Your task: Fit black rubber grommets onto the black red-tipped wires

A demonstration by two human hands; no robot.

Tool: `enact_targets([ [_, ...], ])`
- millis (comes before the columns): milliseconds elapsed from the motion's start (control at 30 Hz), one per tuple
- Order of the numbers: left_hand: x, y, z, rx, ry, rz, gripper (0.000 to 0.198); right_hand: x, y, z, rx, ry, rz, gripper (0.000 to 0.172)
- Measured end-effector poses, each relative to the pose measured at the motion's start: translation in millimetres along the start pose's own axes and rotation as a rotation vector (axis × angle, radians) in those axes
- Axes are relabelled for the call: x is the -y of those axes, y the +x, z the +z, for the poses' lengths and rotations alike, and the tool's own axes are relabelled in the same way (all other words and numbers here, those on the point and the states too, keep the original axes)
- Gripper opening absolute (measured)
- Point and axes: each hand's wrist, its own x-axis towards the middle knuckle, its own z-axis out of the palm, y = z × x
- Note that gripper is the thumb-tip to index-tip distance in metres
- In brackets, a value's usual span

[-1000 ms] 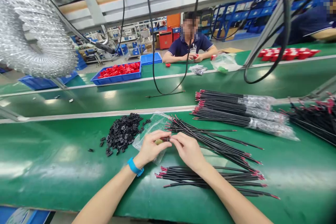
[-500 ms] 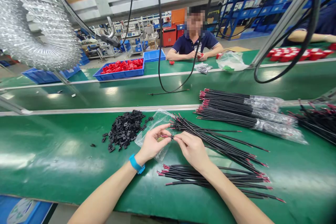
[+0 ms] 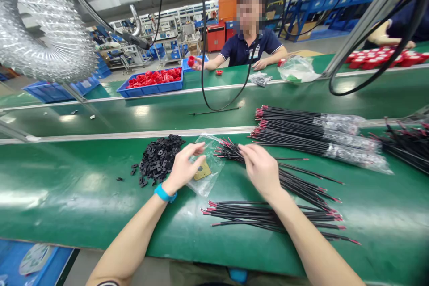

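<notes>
The clips pile (image 3: 157, 161) lies left of the plastic bag (image 3: 209, 174), loose wires (image 3: 301, 183) right, bagged bundles (image 3: 318, 138) behind.

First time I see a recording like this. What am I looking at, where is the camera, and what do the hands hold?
No machine: a person's two bare hands, filmed by a head-worn camera looking down at a green workbench. The left hand is open over a clear plastic bag, beside a pile of small black parts. The right hand lies over loose black wires with red tips; whether it grips one is unclear. Bagged wire bundles lie behind. A co-worker sits opposite.
</notes>
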Motion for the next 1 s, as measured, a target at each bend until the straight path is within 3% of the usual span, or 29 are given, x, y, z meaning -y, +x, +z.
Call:
enact_targets([
  [133,16.9,9.3,-38.5,0.061,0.507,0.009,0.021,-17.5,6.8,1.9,0.099,-0.119,-0.012,0.024],
  [233,26.5,11.1,-69.6,0.047,0.816,-0.123,0.018,-0.7,7.4,-6.2,0.186,0.062,0.042,0.018],
  [367,39.7,8.4,-86.3,0.187,0.901,-0.195,0.019,31.4,-1.8,-23.4,0.743,0.424,-0.009,0.012],
  [433,45.4,6.7,-82.1,0.24,0.895,-0.167,0.02,38.6,-8.1,-26.4,0.893,0.423,-0.017,0.009],
  [567,49.0,3.4,-70.9,0.31,0.923,-0.136,0.024,37.9,-14.5,-21.6,0.915,0.348,0.028,0.015],
  [733,47.0,0.8,-72.5,0.37,0.947,-0.143,0.023,34.4,-12.8,-18.7,0.983,0.369,0.064,0.02],
  [867,45.1,1.2,-74.6,0.338,0.959,-0.122,0.022,34.1,-10.2,-19.4,1.006,0.376,0.08,0.02],
  [1000,41.6,3.7,-75.6,0.237,0.945,-0.143,0.022,34.4,-7.0,-17.3,0.956,0.413,0.122,0.008],
])
